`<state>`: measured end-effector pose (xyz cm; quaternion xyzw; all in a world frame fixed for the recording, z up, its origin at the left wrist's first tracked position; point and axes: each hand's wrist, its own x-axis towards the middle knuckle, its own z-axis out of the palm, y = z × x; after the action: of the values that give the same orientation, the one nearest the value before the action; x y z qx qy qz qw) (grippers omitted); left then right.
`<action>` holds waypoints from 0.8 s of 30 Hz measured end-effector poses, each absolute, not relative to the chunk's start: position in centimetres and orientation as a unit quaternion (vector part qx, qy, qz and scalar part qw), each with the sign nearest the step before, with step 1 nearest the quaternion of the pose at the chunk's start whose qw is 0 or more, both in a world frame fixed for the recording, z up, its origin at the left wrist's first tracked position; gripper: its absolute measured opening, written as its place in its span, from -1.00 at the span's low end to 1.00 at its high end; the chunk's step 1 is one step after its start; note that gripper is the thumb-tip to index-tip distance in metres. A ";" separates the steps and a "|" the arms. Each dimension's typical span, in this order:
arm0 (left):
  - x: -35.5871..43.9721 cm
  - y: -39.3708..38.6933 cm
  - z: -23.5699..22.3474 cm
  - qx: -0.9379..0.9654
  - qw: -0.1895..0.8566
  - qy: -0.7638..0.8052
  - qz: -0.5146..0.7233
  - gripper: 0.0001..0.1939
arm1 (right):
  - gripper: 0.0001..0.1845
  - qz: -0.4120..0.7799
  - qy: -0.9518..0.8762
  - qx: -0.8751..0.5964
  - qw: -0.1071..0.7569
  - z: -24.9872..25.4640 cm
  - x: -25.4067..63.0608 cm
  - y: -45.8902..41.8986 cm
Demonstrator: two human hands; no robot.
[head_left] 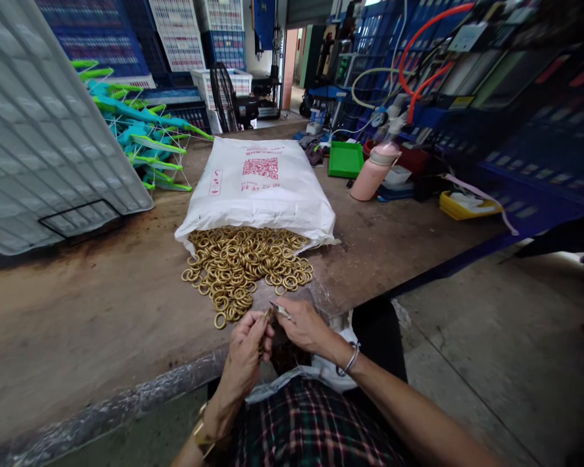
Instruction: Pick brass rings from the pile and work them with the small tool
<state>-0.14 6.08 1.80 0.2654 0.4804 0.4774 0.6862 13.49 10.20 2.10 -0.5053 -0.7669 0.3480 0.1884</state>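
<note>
My left hand (247, 350) is closed around several brass-coloured rings, one pinched up at the fingertips. Close beside it, my right hand (307, 329) grips a small knife-like tool (283, 312), its dark pointed tip directed at that ring. Whether tip and ring touch is too small to tell. Just beyond both hands, a heap of brass-coloured rings (243, 263) spills over the table from the mouth of a white woven sack (260, 194) with red print. Below the hands, a pale plastic bag or sheet (296, 376) lies at my lap, partly hidden.
At the left a white crate (53, 130) leans beside turquoise and green plastic toy bows (146, 136). A green tray (345, 159), a pink bottle (374, 172) and a yellow tray (468, 205) stand on the right. The wooden table (102, 337) has a plastic-wrapped front edge.
</note>
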 end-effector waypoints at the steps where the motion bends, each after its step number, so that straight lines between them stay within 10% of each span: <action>1: -0.1 6.1 1.8 0.271 0.682 0.482 0.478 -0.68 | -0.83 0.320 -0.787 -0.502 0.162 2.2 13.5 10.0; 24: 0.2 5.5 1.0 0.372 0.606 0.532 0.460 -0.65 | -0.76 0.240 -0.844 -0.480 -0.005 3.1 13.7 9.8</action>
<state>0.17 5.45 0.96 0.3715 0.5318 0.4597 0.6065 13.68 9.81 3.11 -0.4801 -0.8438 0.2396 -0.0052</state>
